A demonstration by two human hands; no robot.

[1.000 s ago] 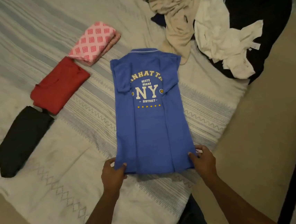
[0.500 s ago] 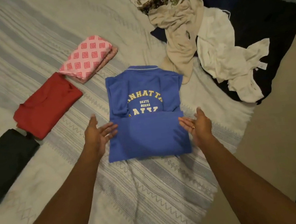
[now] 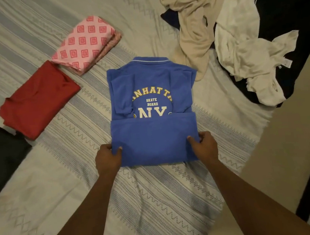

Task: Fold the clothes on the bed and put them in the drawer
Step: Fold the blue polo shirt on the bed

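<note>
"SKATE BOARD", "NY" on blue shirt (image 3: 155,136)

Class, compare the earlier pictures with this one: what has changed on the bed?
The blue shirt was folded up from its hem. The left hand and right hand let go, then took hold of the fold's near corners. The pink garment, red garment, black garment and pile stayed put.

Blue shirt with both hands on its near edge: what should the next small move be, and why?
Probably lift the near folded edge and fold it up to the collar. The blue shirt is only folded up partway, its flap ending across the NY print, and the left hand and right hand pinch its near corners, placed for that fold.
</note>
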